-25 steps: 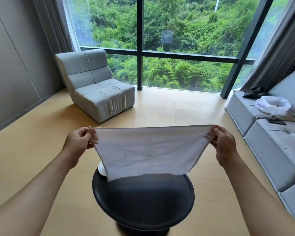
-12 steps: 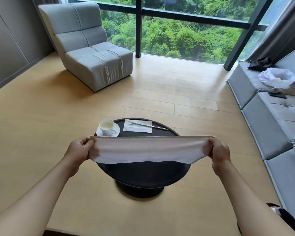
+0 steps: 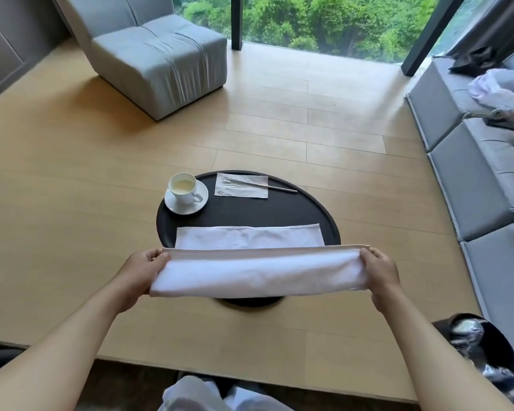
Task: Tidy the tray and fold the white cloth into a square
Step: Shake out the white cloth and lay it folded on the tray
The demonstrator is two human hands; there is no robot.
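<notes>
both grips pinched tight: left hand point(image 3: 144, 269) and right hand point(image 3: 379, 269) each hold an end of the white cloth point(image 3: 258, 274), keeping it taut. far half lies on the tray point(image 3: 324, 212) at six o'clock, so i judge i'm laying it flat to fold over. cup point(image 3: 182, 187) on its saucer point(image 3: 172, 206) sits at ten o'clock, napkin point(image 3: 241, 185) at twelve, clear of the fold.

On the tray point(image 3: 324, 209): cup point(image 3: 182, 188) far left (on saucer point(image 3: 172, 204)), napkin point(image 3: 241, 186) right, cloth point(image 3: 258, 259) nearest.
</notes>
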